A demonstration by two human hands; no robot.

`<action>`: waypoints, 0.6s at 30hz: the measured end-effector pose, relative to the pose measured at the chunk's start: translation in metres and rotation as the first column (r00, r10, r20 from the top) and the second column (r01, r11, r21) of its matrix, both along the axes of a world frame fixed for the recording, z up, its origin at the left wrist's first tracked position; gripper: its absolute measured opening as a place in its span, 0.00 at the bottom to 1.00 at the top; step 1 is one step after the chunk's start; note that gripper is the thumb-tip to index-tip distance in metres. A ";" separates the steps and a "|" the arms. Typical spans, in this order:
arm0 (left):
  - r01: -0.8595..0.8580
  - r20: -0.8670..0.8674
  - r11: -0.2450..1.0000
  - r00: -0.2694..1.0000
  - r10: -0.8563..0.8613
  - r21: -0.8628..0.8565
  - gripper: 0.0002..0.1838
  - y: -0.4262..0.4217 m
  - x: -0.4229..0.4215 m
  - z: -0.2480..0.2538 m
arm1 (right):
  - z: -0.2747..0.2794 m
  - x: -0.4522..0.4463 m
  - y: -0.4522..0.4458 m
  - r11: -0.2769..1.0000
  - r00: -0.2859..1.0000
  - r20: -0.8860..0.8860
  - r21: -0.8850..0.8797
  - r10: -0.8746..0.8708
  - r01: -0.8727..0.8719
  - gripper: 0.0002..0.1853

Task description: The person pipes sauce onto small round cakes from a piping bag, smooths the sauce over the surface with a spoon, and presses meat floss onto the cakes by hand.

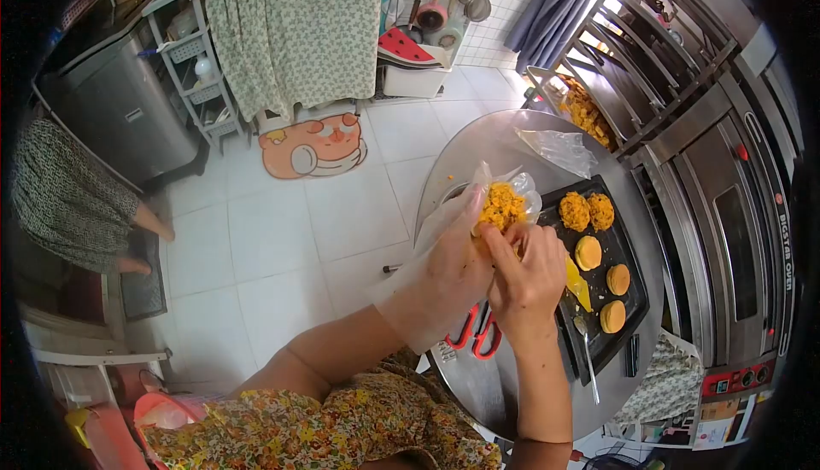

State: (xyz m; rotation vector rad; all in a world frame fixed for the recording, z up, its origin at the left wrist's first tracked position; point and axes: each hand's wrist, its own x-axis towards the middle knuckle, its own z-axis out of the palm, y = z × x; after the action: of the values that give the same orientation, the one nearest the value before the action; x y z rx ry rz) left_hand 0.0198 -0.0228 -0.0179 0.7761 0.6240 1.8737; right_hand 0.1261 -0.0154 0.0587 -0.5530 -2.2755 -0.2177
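My left hand [457,256], in a loose clear plastic glove, cups an orange-yellow crumbly mass [502,204] over the round metal table. My bare right hand [528,269] is against its near side, fingers bent and pressed together; what sits between those fingertips is hidden. Right of both hands lies a black baking tray [611,205]. It bears two crumb-coated balls [575,210], three plain round cakes [588,252], a flat yellow piece [578,286] and a metal spoon [588,350]. Below my hands are red-handled scissors [485,333], partly covered by my right wrist.
A clear plastic bag [559,150] lies at the far side of the steel table [474,141]. An oven [726,214] and a tray rack [636,52] stand close on the right. At far left, another person's legs [145,218] show beside a doormat [143,286].
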 end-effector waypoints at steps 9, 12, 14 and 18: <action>-0.175 -0.109 0.966 0.974 0.198 0.190 0.20 -0.012 -0.022 0.019 | -0.019 0.026 0.043 0.807 0.978 0.034 -0.560 -0.205 0.189 0.09; -0.220 -0.115 0.940 0.960 0.257 0.262 0.22 -0.010 -0.023 0.020 | -0.042 0.013 0.057 0.871 0.942 0.336 -0.461 -0.007 0.171 0.10; -0.201 -0.088 0.951 0.970 0.226 0.234 0.22 -0.009 -0.025 0.017 | -0.057 0.005 0.064 0.863 0.891 0.450 -0.471 0.054 0.186 0.10; -0.058 0.076 0.983 0.996 0.046 0.172 0.19 -0.010 -0.032 0.016 | -0.048 -0.004 0.061 0.831 0.869 0.490 -0.451 -0.073 0.325 0.07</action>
State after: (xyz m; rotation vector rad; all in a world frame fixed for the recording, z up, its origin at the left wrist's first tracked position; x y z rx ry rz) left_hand -0.0122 -0.0325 -0.0016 0.8068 0.4425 2.0150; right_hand 0.1222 0.0460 0.0105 -1.1394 -2.7443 0.2097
